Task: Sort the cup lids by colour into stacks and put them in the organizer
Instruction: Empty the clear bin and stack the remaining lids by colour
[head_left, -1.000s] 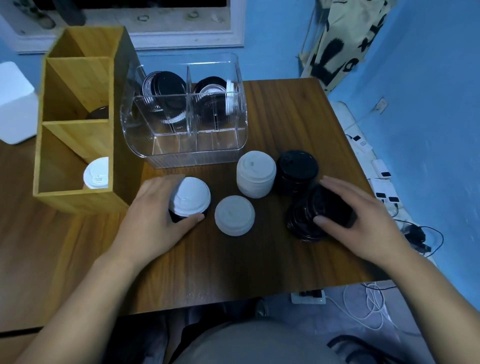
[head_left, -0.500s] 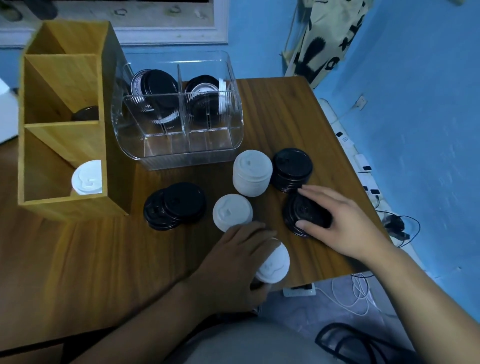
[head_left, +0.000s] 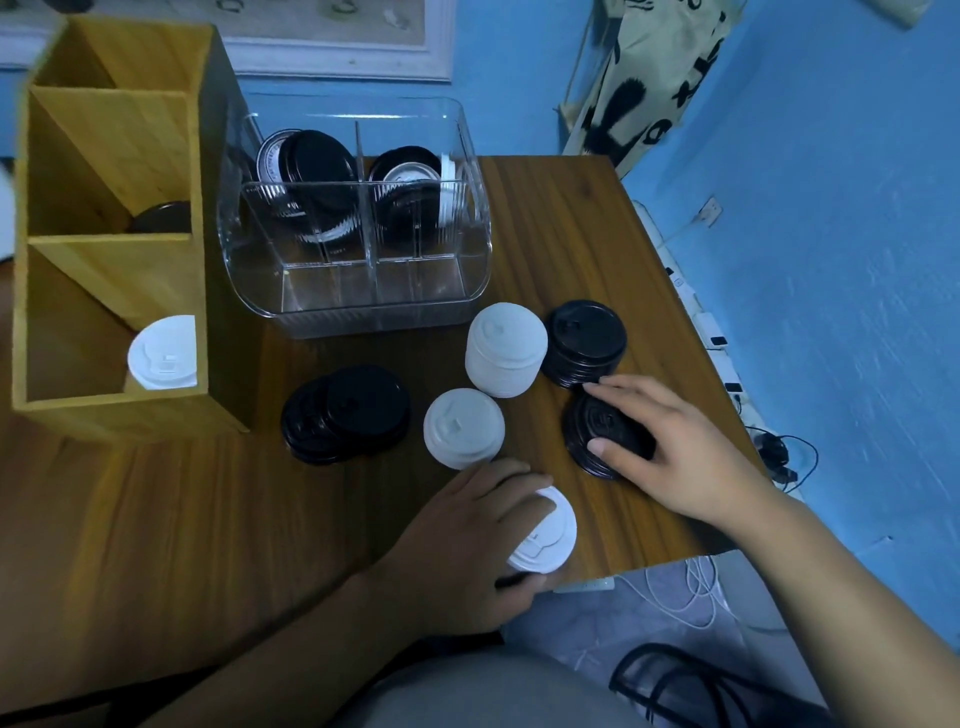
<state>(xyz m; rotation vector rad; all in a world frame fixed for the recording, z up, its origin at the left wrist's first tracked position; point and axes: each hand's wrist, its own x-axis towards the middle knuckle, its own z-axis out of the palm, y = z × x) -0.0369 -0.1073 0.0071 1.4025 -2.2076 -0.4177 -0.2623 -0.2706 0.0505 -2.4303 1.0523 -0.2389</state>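
Head view, bench-side note. Left hand (head_left: 467, 551) grasps a single white plastic cup lid (head_left: 545, 535), fingers curled over its top, at the near edge of the brown wooden bench (head_left: 156, 519). One second back this hand and lid sat far to the left, beside the open bamboo organizer (head_left: 114, 400). Half a second back they were already at the near edge, so there is little shift since.

Where the hand had been, a loose overlapping pile of black plastic lids (head_left: 348, 415) now lies uncovered.

Right hand (head_left: 675, 457) grips a low stack of black lids (head_left: 597, 421), thumb on the near side, fingers over the far side. Its place matches both earlier frames. Just beyond is a second stack of black lids (head_left: 587, 343); whether it touches the fingertips, I cannot tell.

A tall stack of white lids (head_left: 506, 348) stands to the left of the second stack. A short stack of white lids (head_left: 462, 434) stands just beyond the left hand.

The bamboo organizer has one white lid (head_left: 163, 353) in its nearest compartment and a dark lid (head_left: 161, 218) in the middle one. The clear plastic divided bin (head_left: 363, 317) holds black and white lids on edge in its rear compartments, unchanged.
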